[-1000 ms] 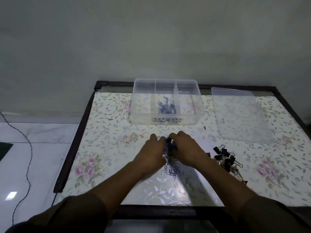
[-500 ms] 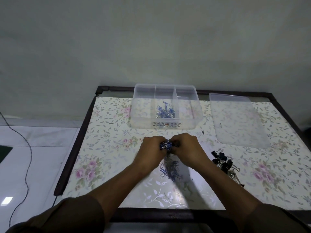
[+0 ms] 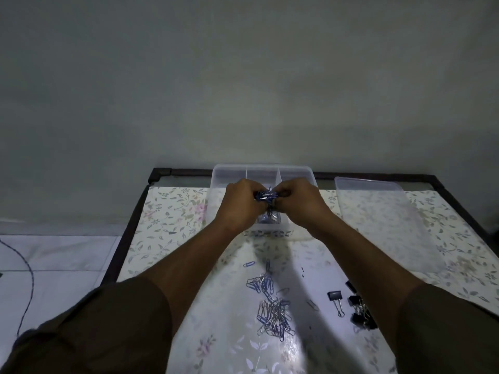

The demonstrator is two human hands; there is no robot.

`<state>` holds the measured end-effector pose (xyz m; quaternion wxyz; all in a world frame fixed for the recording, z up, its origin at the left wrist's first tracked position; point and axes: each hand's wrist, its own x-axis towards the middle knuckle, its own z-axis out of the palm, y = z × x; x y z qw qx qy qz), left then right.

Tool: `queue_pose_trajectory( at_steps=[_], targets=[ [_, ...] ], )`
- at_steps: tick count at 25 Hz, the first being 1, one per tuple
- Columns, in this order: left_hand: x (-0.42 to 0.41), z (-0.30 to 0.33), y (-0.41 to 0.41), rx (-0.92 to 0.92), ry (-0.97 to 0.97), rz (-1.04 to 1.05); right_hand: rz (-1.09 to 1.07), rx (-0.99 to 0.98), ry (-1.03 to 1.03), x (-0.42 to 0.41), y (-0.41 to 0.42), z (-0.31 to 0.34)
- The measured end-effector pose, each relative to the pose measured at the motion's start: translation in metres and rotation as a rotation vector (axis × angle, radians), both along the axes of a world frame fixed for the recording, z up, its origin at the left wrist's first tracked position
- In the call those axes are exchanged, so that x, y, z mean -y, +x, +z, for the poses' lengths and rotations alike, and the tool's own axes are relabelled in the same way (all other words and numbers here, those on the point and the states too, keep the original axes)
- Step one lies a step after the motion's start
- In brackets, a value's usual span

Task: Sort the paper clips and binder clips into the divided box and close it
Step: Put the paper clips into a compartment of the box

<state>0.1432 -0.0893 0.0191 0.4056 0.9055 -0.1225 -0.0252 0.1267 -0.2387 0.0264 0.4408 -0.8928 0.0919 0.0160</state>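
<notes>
While my left hand (image 3: 243, 205) and right hand (image 3: 295, 202) clutch one bunch of blue wire paper clips (image 3: 267, 196) over the clear plastic divided box (image 3: 297, 171), more loose silver and blue paper clips (image 3: 272, 311), black binder clips (image 3: 359, 311) and the clear flat lid (image 3: 378, 211) wait on the bench behind my hands.

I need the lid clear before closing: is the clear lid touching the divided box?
Apart. The head view shows patterned tablecloth between the divided box and the clear lid lying to its right.

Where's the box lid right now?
The clear lid lies flat on the table's far right, just right of the divided box, beyond the binder clips.
</notes>
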Motion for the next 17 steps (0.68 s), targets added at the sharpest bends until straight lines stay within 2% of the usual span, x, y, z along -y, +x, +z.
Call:
queue_pose_trajectory(
  at_steps=[3, 6, 9, 12, 14, 17],
  targets=[
    [0.002, -0.012, 0.013, -0.075, 0.061, -0.02, -0.019, -0.077, 0.072, 0.002, 0.011, -0.018],
    [0.004, -0.013, 0.01, -0.168, 0.058, -0.019, 0.031, -0.079, -0.105, 0.001, 0.013, -0.021],
    [-0.003, -0.005, -0.008, -0.105, 0.064, -0.02, 0.052, 0.03, -0.268, 0.001, -0.008, -0.014],
    [-0.021, -0.004, -0.044, -0.05, 0.032, -0.029, 0.064, 0.084, -0.252, 0.009, -0.048, -0.018],
    [-0.033, -0.018, -0.069, -0.076, 0.144, -0.072, 0.12, -0.001, -0.283, 0.016, -0.072, -0.035],
    [-0.046, -0.052, -0.096, -0.176, 0.465, -0.194, 0.258, -0.104, -0.448, 0.021, -0.092, -0.066]
  ],
)
